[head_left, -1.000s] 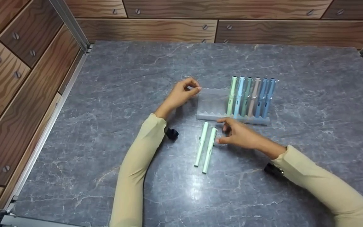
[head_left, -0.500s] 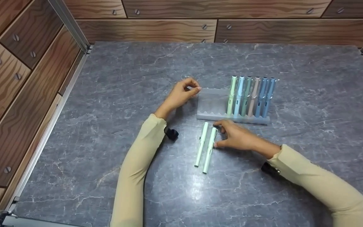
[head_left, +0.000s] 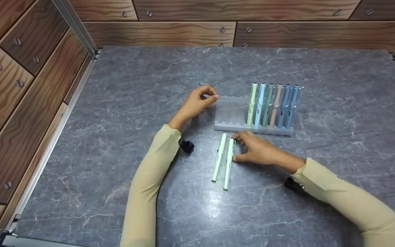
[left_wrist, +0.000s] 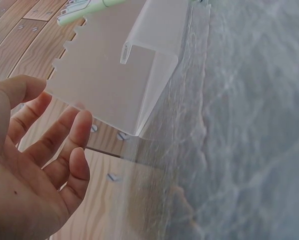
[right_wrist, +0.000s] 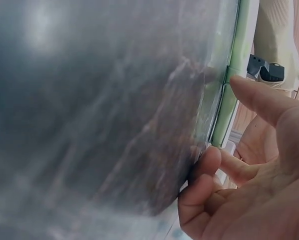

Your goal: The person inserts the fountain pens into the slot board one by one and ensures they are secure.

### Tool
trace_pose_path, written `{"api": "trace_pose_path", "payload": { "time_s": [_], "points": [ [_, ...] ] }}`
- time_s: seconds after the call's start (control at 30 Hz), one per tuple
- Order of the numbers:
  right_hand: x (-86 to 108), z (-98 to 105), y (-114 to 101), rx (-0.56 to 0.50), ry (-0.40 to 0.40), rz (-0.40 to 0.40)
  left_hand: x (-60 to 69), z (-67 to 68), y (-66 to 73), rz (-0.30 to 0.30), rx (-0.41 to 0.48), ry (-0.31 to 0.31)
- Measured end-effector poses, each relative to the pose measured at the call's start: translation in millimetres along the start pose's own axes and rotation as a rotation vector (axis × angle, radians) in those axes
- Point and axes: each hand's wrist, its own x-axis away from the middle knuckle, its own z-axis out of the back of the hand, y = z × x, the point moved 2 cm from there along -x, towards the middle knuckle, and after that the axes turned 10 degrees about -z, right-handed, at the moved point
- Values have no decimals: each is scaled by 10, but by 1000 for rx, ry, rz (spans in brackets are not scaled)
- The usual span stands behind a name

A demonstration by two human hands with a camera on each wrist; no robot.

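A translucent plastic pen stand (head_left: 231, 111) leans on the table, its left half bare. My left hand (head_left: 196, 102) pinches its upper left corner between thumb and forefinger; in the left wrist view the other fingers (left_wrist: 78, 131) are spread loosely. In front of the stand lie two mint-green pens, a left pen (head_left: 219, 157) and a right pen (head_left: 228, 168). My right hand (head_left: 260, 149) is beside the right pen. Its thumb touches that pen's side and its forefinger is at the cap end, not closed around it, as the right wrist view shows the pen (right_wrist: 232, 75).
Several pens in green, light blue, dark green, greyish brown and blue (head_left: 290, 106) stand in the right half of the stand. The grey marbled table (head_left: 115, 144) is bordered by wood-patterned panels (head_left: 159, 32) at the back and left.
My right hand has moved slightly left and down to the right pen. That pen has turned a little, its cap end left and its lower end right. The left hand stays still.
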Motion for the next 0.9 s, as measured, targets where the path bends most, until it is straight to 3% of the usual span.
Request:
{"api": "trace_pose_path", "payload": {
  "time_s": [0.37, 0.5, 0.7, 0.9],
  "points": [
    [43, -29, -60, 71, 53, 3, 0, 1, 8, 8, -22, -5],
    [44, -27, -39, 54, 81, 9, -3, 0, 4, 10, -24, -8],
    [67, 15, -4, -60, 105, 41, -7, 3, 2, 11, -22, -10],
    [91, 57, 3, -242, 33, 51, 3, 4, 11, 16, -12, -7]
  ]
}}
